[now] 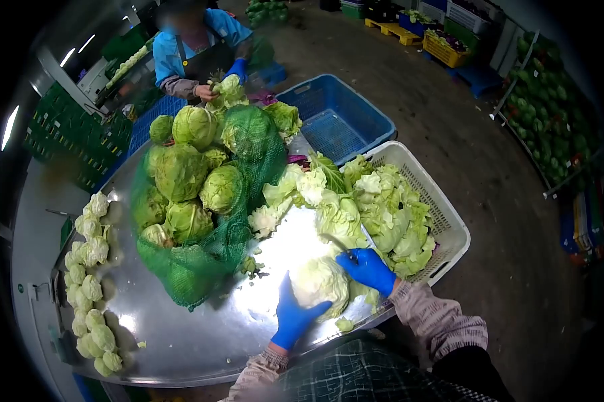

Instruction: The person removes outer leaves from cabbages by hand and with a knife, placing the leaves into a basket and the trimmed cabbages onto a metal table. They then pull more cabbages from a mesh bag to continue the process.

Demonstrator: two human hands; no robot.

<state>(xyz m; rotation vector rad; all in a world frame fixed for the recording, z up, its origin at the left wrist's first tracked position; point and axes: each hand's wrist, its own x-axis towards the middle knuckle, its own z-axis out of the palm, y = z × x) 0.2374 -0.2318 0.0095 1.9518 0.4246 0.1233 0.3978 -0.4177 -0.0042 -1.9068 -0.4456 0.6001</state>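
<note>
A pale, trimmed cabbage [321,281] sits on the shiny metal table in front of me. My left hand [295,311], in a blue glove, lies against its lower left side, with fingers stretched out and thumb spread. At the upper right of the cabbage, my right hand [370,269], also gloved in blue, is closed around a knife [334,242] with a dark, thin blade; its handle is mostly hidden in the fist. Loose leaves [339,218] lie just beyond the cabbage.
A green net sack [191,268] of untrimmed cabbages [181,173] stands left of centre. Trimmed heads [91,288] line the table's left edge. A white crate [457,234] holds leaves; a blue crate [335,124] stands behind it. Across the table, a co-worker [205,50] handles a cabbage.
</note>
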